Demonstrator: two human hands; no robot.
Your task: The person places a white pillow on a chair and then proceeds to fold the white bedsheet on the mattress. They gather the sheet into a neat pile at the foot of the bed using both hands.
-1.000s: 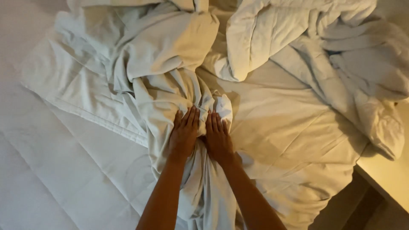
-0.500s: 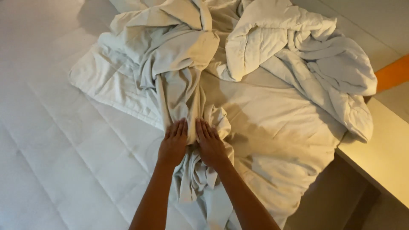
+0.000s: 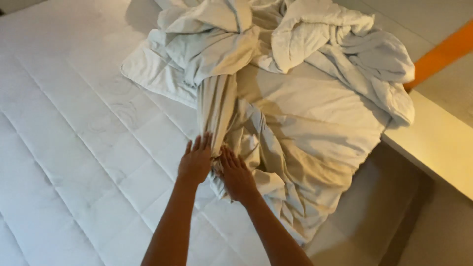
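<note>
A crumpled white bed sheet (image 3: 217,103) lies bunched in a long strip on a bare quilted mattress (image 3: 74,128). My left hand (image 3: 195,160) rests palm down on the near end of the strip, fingers together. Right beside it, my right hand (image 3: 236,175) presses on the same bunched end, fingers curled into the folds. A rumpled white duvet (image 3: 320,93) is heaped behind and to the right of the sheet, spreading over the mattress's right side.
The mattress's right edge drops off near a pale ledge (image 3: 433,143) at the right. An orange strip (image 3: 441,54) runs along the wall at the top right. The quilted mattress surface extends to the left.
My hands have slid toward me along the bunched sheet, drawing its end down. The view has shifted, so the bedding pile sits farther up and more mattress shows at left.
</note>
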